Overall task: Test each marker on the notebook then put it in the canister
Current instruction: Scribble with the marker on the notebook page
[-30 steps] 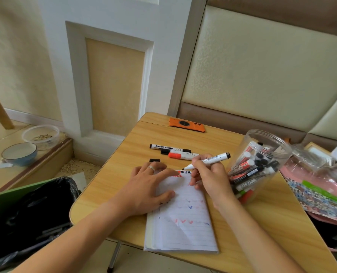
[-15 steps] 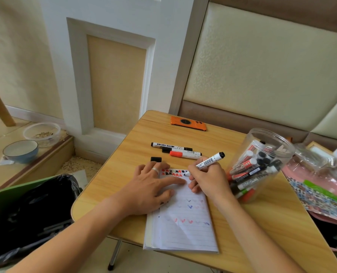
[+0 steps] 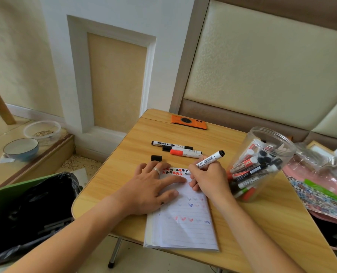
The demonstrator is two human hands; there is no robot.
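Marker [image 3: 210, 159] tilted steeper; tip seemingly on notebook [image 3: 185, 223], right hand [image 3: 209, 177] gripping.

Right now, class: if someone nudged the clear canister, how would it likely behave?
The canister looks like thin plastic, so probably light. Markers fill its lower part, likely steadying it. It stands near the table edge, so a hard push might slide it off.
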